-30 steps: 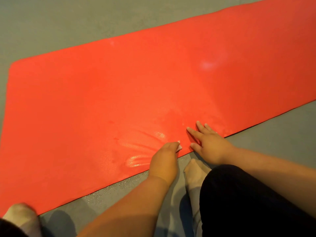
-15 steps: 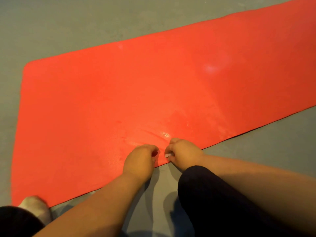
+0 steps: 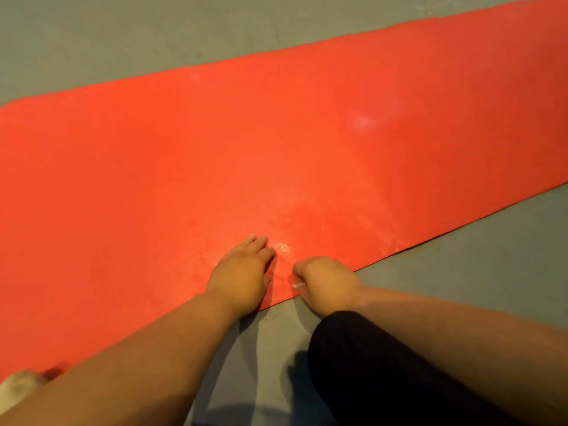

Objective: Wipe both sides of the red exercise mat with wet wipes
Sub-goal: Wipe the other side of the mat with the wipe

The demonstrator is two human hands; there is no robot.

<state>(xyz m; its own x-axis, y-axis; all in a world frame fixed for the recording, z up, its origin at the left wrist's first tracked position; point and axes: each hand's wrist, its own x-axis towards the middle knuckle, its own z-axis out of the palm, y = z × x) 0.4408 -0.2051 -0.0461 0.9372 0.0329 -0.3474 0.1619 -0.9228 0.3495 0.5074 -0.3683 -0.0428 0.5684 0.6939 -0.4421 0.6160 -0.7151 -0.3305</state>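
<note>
We saw the red mat (image 3: pixel 276 155) spread flat on the grey floor (image 3: pixel 123 35), running from the left edge of the view up toward the far right corner, where it passed out of sight. Its near long edge slanted across in front of us, and both of our hands worked at that edge. Our left hand (image 3: pixel 242 272) lay palm down on the mat just inside the edge, with its fingers (image 3: pixel 256 242) straight and close together, pointing away from us; it held nothing and only pressed on the surface. Our right hand (image 3: pixel 327 282) sat just beside it, right on the mat's edge, curled into a fist with the knuckles toward the mat. A small white scrap of the wet wipe (image 3: pixel 297 285) poked out on the thumb side, so we took the fist to be clenched around the wipe, though most of the wipe was hidden inside it. Between the two hands, a little farther onto the mat, a small shiny spot (image 3: pixel 281 246) glinted. A pale patch of glare (image 3: pixel 362 121) showed farther out on the mat. Our knee in black cloth (image 3: pixel 368 364) rested on the floor under the right forearm, and a foot in a light sock (image 3: pixel 18 392) showed at the lower left, at the mat's near edge.
</note>
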